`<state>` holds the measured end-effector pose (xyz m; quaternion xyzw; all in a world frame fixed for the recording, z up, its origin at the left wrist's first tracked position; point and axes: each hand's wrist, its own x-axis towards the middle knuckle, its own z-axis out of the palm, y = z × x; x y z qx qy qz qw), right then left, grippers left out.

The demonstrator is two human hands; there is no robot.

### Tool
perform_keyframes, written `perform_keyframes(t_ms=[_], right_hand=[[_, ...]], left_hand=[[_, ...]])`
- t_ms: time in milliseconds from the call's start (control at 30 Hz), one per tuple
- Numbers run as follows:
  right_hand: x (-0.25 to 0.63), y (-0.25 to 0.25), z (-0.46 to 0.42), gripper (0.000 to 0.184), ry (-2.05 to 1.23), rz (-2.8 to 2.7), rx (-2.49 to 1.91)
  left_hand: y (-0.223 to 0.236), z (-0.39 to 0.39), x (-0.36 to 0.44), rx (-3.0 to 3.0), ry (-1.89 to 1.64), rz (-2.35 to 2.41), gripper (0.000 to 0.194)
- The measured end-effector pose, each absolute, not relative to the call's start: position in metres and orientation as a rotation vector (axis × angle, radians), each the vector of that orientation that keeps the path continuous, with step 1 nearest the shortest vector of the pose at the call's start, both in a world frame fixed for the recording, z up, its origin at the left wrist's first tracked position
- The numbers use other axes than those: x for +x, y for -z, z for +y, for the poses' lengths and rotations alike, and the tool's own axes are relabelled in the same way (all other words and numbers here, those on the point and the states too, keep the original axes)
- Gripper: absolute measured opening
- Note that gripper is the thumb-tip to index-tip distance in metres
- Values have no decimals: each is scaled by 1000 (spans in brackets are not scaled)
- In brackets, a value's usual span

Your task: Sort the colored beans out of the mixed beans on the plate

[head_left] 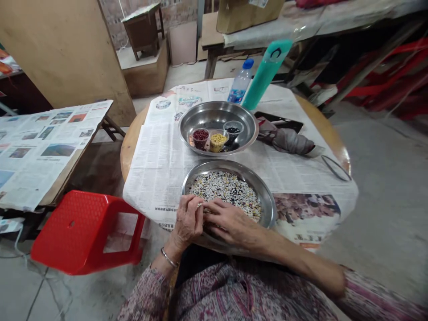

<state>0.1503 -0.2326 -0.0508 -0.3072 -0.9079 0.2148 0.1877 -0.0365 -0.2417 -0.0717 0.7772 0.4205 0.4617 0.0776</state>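
A steel basin (pixel 270 206) in front of me holds a spread of white, black and yellow grains and beans (pixel 227 187). At its near left rim my left hand (pixel 189 219) is closed, the fingers curled and the thumb side turned to the right hand. My right hand (pixel 230 224) reaches over the near part of the mix with bent fingers, its fingertips close to the left hand. What either hand pinches is hidden. Just beyond, a second steel basin (pixel 200 115) holds clear cups of red beans (pixel 200 137), yellow beans (pixel 218 141) and black beans (pixel 233 130).
Newspaper (pixel 150 165) covers the round table. At its back stand a water bottle (pixel 240 82) and a tilted teal bottle (pixel 267 73); a grey cloth bundle (pixel 287 139) lies right. A red stool (pixel 76 232) and a paper-covered bench (pixel 50 147) are left.
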Motion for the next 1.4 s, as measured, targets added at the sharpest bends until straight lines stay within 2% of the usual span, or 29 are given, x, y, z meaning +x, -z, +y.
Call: perform_keyframes(t_ms=[200, 367, 567, 767, 1033, 1167, 1300, 1400], right_hand=[[136, 58, -187, 27, -327, -2661, -746], [170, 55, -153, 22, -190, -2570, -1112], [219, 55, -195, 19, -301, -2556, -1075], [193, 52, -243, 28, -445, -2651, -905], [185, 70, -176, 34, -333, -2445, -1064], [162, 61, -158, 29, -244, -2372, -1258], [131, 59, -170, 34, -313, -2477, -1071], [130, 67, -188, 22, -442, -2574, -818]], left_hand=[[76, -243, -37, 2309, -1413, 1303, 23], [72, -243, -39, 2322, -1387, 1273, 21], [71, -243, -38, 2290, -1394, 1268, 20], [68, -246, -37, 2281, -1347, 1298, 18], [70, -246, -37, 2274, -1357, 1290, 16], [72, -244, -38, 2285, -1365, 1270, 17], [72, -245, -37, 2283, -1363, 1290, 18], [72, -246, -36, 2275, -1375, 1292, 17]])
